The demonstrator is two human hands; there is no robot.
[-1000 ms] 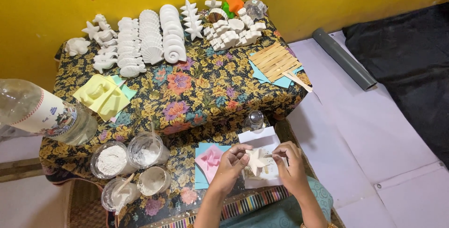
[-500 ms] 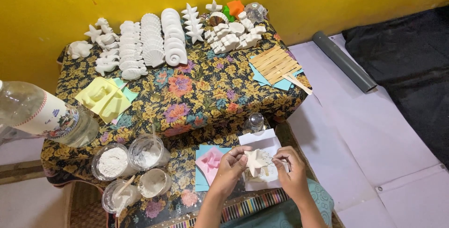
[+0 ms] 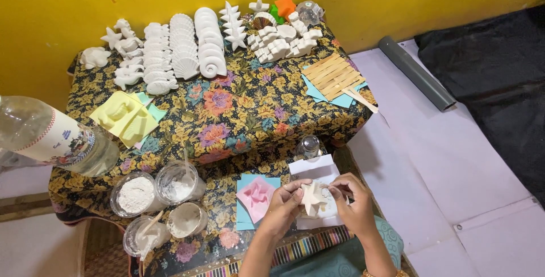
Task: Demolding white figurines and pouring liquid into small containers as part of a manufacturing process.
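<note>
Head view, looking down: both hands meet over a white star-shaped plaster cast point(image 3: 313, 197), the left hand point(image 3: 282, 206) with fingers closed on its left points, the right hand point(image 3: 353, 204) pinching its right side, so each grip is shut on the piece. Compared with a second ago the star sits a touch more upright between the fingers and the hands have drawn closer together over the white paper sheet point(image 3: 318, 170); I judge the handling of the piece is well under way. Just left lies a pink mould point(image 3: 256, 195) on blue paper, with cups of white powder point(image 3: 136, 194) further left on the floral desk point(image 3: 250, 106). Rows of white shell casts point(image 3: 183, 50) line the far edge. Whatever the right fingertips hold against the star is hidden, and a clear bottle point(image 3: 51, 138) is cut off at the left edge.
</note>
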